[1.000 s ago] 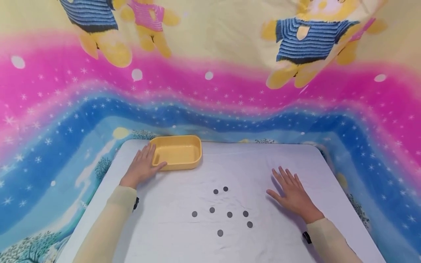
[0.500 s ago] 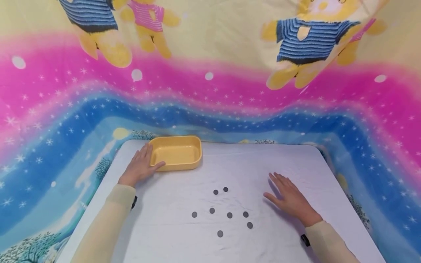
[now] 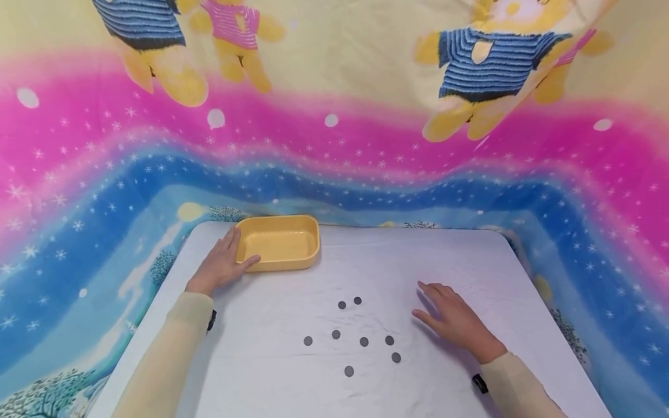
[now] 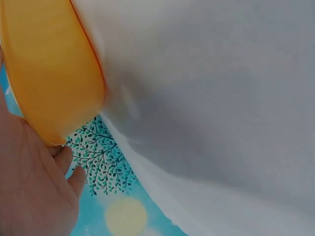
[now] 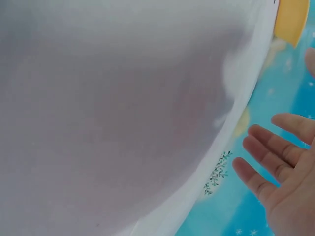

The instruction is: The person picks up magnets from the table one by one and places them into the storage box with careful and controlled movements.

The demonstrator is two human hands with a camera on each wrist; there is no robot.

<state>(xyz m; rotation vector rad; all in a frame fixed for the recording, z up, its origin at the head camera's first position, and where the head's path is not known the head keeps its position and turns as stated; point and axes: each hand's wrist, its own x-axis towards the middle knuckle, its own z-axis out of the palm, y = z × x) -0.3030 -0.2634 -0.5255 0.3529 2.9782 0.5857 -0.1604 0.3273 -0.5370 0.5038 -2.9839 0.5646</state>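
Observation:
At the table's back left stands a yellow rectangular tub [image 3: 278,247]. My left hand [image 3: 218,267] holds its left end, thumb over the near wall and the other fingers along the left side. In the left wrist view two fingertips [image 4: 64,160] bend in at the tub's end; the tub hides others. Several small dark grey round discs [image 3: 364,342] lie scattered on the white cloth at mid-table. To their right my right hand [image 3: 457,322] hovers above the cloth, fingers extended and thumb apart, holding nothing; the right wrist view shows its fingers spread.
A white cloth covers the table [image 3: 272,377]. Behind it and along both sides hangs a printed curtain [image 3: 355,145] with bears and snowflakes. Dark wrist devices sit at both sleeves, the right one [image 3: 479,383] nearest the discs.
My right hand has moved slightly left and nearer, its fingers drawing closer together. My left hand's fingers have shifted a little left along the tub's rim. Tub and discs stay in place.

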